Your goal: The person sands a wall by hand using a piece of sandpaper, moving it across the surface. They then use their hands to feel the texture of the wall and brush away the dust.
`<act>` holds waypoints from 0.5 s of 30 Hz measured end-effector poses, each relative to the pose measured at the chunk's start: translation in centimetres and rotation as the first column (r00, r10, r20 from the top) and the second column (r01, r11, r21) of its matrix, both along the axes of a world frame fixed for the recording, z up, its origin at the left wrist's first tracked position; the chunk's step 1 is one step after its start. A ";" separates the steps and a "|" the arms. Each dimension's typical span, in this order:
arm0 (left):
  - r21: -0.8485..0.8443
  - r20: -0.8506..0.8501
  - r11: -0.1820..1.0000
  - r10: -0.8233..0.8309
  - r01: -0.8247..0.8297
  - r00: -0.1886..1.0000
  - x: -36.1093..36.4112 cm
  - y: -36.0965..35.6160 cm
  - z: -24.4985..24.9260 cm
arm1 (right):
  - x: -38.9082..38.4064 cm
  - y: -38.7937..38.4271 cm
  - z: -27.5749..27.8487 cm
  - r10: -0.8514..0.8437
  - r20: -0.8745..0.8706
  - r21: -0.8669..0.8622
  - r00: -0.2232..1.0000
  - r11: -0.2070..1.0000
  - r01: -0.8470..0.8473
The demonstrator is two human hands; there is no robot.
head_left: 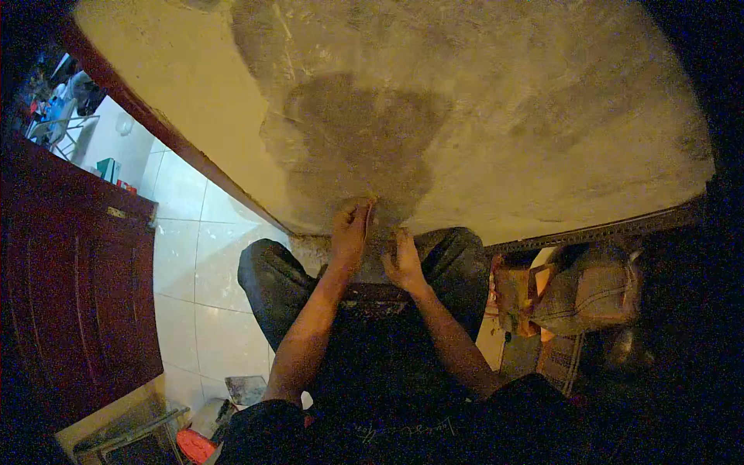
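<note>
Just past the knees, my left hand (351, 232) is raised at the near edge of a large, pale, stained surface (496, 139). Its fingers are pinched together on something thin, too small and dim to make out. To the right and a little nearer to me is my right hand (404, 261), its fingers apart and nothing visible in them. The two hands do not touch. A dark shadow falls on the surface beyond them.
A dark red panelled door (85, 279) stands at the left, beside a tiled floor (209, 267). Bags (589, 291) sit at the right below the surface's edge. A red object (195, 446) lies at the lower left. A folding chair (58, 128) shows at the upper left.
</note>
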State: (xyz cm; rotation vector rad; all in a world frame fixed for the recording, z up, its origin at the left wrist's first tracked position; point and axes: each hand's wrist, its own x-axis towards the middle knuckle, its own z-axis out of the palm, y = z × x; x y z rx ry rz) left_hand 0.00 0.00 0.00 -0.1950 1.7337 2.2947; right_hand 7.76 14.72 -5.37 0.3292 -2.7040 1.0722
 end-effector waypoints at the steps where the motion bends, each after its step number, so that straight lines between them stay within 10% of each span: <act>1: 0.067 0.008 0.996 0.062 -0.063 0.998 0.1 0.0 0.6 | 0.1 -0.2 0.6 -0.017 0.033 -0.023 0.999 1.000 0.018; 6: -0.116 -0.151 0.993 -0.009 -0.009 0.988 -2.2 -2.3 2.1 | -1.8 -1.9 0.0 -0.022 -0.028 -0.025 0.999 0.999 0.021; 11: 0.088 -0.014 0.991 0.106 -0.104 0.994 -0.6 -0.6 1.8 | -0.6 -0.8 0.6 -0.020 0.177 -0.035 0.984 0.999 0.027; 15: 0.071 -0.171 0.984 0.176 -0.166 0.969 -0.3 -0.5 2.1 | -0.5 -1.1 0.8 -0.038 0.019 -0.016 0.999 0.999 0.039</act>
